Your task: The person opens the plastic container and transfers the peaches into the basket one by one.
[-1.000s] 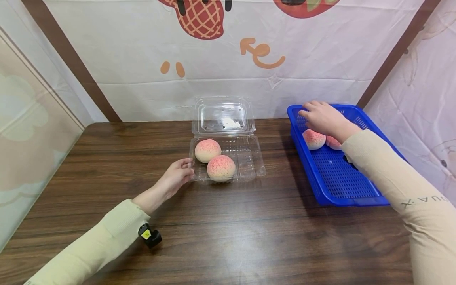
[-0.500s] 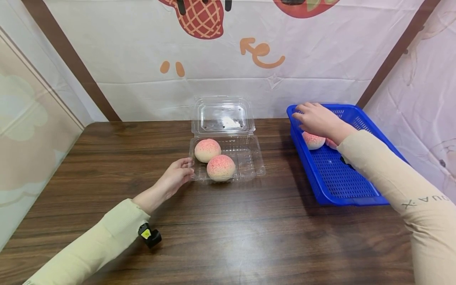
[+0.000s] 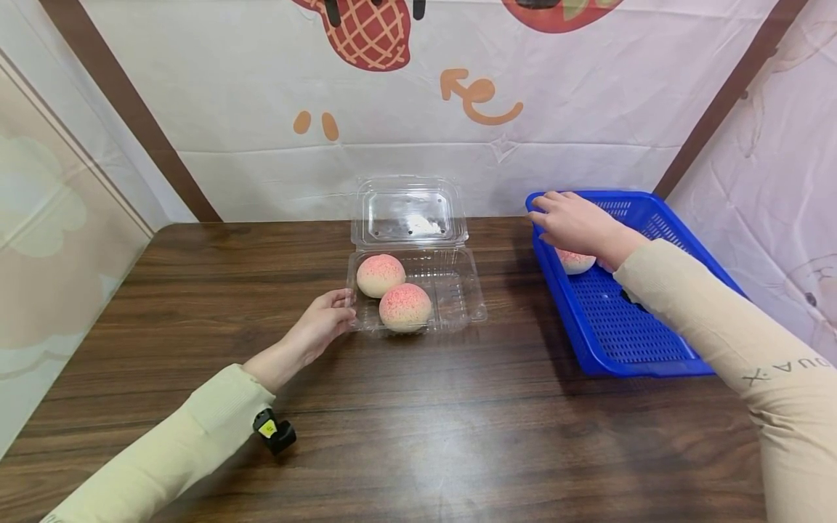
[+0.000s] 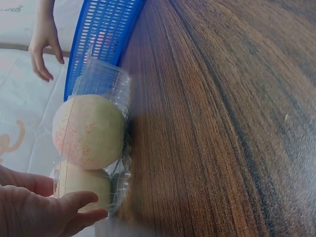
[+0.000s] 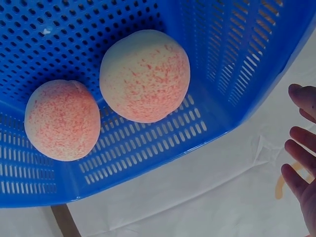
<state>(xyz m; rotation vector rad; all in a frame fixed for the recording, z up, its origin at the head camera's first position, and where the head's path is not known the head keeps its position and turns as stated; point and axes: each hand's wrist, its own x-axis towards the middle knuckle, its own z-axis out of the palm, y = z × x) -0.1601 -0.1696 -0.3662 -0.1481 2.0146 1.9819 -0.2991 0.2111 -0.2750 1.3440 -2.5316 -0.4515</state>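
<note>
My left hand (image 3: pixel 320 322) pinches the left side of an open, hinged clear plastic clamshell box (image 3: pixel 458 290). Two pink-and-cream peaches lie in its left half, one peach (image 3: pixel 381 276) behind and the other peach (image 3: pixel 405 308) in front. Over the far left corner of a blue plastic basket (image 3: pixel 591 341) hovers my right hand (image 3: pixel 575 225), its fingers apart and holding nothing. It partly covers the peaches in the basket in the head view. The right wrist view shows two there, a larger-looking peach (image 5: pixel 145 76) and another peach (image 5: pixel 62 120) beside it.
The box lid (image 3: pixel 410 212) stands raised at the back, close to the printed cloth (image 3: pixel 248 94) behind the table. Brown wood tabletop (image 3: pixel 405 421) stretches in front of the box and between box and basket.
My right hand has shifted a little left and toward the basket's left rim, covering more of the peaches inside. The left hand and the box have stayed where they were.
</note>
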